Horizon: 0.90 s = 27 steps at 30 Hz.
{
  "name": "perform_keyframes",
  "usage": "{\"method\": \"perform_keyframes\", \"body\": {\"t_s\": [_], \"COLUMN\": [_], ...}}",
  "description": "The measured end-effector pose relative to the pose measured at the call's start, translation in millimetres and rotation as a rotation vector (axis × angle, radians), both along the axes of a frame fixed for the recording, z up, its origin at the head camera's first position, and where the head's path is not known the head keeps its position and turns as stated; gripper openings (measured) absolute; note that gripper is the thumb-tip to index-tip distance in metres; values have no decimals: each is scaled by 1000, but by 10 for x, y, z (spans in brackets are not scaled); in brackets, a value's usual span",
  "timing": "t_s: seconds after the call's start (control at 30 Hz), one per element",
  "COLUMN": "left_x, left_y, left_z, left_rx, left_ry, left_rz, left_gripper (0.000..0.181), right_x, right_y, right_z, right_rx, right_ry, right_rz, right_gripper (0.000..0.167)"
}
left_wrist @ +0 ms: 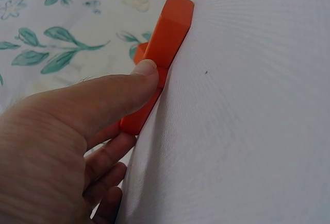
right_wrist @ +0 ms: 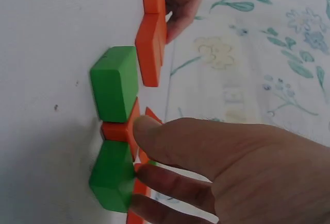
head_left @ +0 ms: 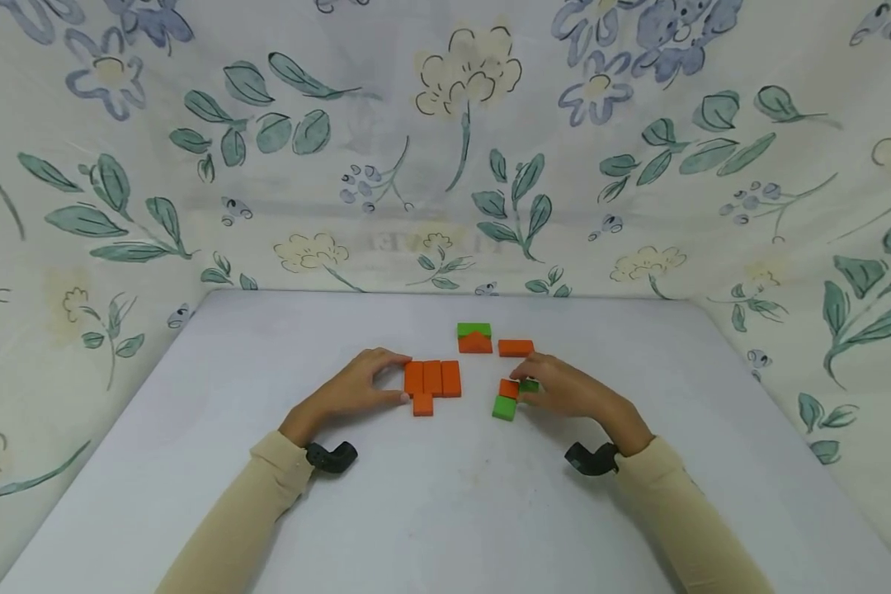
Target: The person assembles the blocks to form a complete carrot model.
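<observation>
Your left hand (head_left: pixel 352 386) pinches the leftmost orange block (head_left: pixel 413 378) of a touching row of three; your right hand (head_left: pixel 568 388) pinches a green block (head_left: pixel 529 385). Nearest you on the bench (head_left: pixel 445 503), another green block (head_left: pixel 503 409) and a jutting orange piece (head_left: pixel 422 407) lie. Farther off are an orange bar (head_left: pixel 516 348) and an orange triangle (head_left: pixel 475 344).

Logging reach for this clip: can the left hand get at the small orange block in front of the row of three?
Probably yes: the small orange block lies close beside the left hand, with nothing on top and bare table on its near side.
</observation>
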<state>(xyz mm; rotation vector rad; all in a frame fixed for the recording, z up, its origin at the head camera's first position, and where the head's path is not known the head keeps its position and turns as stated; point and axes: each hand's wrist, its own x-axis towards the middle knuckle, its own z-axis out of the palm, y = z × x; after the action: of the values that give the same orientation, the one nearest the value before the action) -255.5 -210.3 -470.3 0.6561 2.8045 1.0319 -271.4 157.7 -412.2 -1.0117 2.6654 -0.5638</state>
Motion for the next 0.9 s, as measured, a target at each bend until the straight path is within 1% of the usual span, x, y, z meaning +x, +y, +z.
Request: {"method": "perform_keyframes", "body": {"t_s": [0.2,0.33,0.5,0.9], "left_x": [3,1,8,2], "left_y": [0,-1,-3,-8], "left_z": [-2,-2,7,-4], "left_rx": [5,-2,2,-1], "left_ry": [-3,7,0,-5], "left_rz": [-8,-8,1,2], "left_gripper": [65,65,65,65], "right_x": [24,23,6,-13], "right_y": [-45,-60,-65,-69], "right_z": [-67,-90,-109,-166], "right_rx": [11,18,18,-14], "right_ry": [28,45,60,97], "right_rz": [-38,-36,-33,-48], "right_gripper": [28,27,28,24]}}
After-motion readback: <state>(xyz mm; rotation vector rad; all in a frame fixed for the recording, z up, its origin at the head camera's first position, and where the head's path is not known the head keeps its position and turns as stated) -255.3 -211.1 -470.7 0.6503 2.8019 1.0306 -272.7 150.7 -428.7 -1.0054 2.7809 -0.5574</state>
